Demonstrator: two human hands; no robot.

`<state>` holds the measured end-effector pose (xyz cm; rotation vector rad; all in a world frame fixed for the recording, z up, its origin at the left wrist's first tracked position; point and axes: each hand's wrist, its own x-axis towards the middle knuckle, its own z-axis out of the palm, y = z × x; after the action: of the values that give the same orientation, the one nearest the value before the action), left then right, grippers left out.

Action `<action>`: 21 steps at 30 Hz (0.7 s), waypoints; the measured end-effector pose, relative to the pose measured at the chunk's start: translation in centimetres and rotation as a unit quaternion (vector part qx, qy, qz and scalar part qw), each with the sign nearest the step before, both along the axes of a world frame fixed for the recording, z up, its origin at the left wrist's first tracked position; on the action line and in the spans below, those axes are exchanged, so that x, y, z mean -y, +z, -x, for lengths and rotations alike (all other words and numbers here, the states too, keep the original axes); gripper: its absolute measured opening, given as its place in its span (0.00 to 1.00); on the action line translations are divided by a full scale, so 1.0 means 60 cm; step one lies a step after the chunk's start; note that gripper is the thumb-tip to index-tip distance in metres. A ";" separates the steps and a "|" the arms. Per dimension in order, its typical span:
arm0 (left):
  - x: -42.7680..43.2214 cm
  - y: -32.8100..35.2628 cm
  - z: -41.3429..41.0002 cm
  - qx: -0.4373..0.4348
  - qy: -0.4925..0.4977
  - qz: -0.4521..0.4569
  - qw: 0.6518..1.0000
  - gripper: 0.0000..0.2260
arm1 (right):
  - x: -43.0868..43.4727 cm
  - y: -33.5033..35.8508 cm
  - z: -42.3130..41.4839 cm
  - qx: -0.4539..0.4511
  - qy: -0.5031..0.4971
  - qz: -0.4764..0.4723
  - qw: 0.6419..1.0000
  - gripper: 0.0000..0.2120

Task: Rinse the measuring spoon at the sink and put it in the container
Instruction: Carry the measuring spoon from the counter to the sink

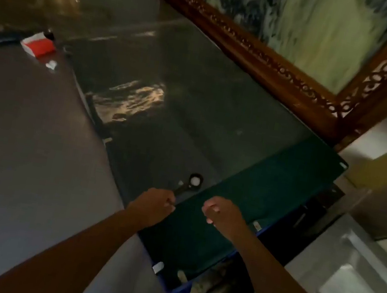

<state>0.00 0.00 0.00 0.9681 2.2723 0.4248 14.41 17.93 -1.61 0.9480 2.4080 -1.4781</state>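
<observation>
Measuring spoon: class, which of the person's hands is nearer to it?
Left. The left hand grips the measuring spoon by its handle; the right hand is curled to the spoon's right, over the green mat, holding nothing.

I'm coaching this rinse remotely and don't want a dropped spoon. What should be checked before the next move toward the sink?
1. Spoon secured: the left grip pinches the measuring spoon by its handle. Ok.
2. Other hand free: the right grip is curled and holds nothing. Ok.
3. Spoon bowl: a pale patch shows inside, either residue or glare. Cannot tell.
4. Spoon over the sink: the steel sink lies off to the right and the spoon is above the dark tabletop. Not ok.
5. Water running: no tap in view. Cannot tell.
6. Container located: none recognisable in view. Cannot tell.
</observation>
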 end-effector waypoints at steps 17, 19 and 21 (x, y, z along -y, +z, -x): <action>-0.056 -0.126 0.065 -0.049 0.068 -0.079 0.993 0.18 | -0.033 -0.117 0.126 -0.062 -0.066 -0.109 0.990 0.35; -0.060 -0.131 0.065 -0.084 0.052 -0.080 0.992 0.18 | -0.034 -0.126 0.134 -0.072 -0.050 -0.132 0.987 0.35; -0.062 -0.132 0.061 -0.116 0.038 -0.091 0.988 0.16 | -0.034 -0.131 0.138 -0.078 -0.035 -0.152 0.985 0.34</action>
<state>-3.69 3.70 -7.92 1.0723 2.5203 0.5885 6.13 19.94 -9.48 1.0175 2.8007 -1.2722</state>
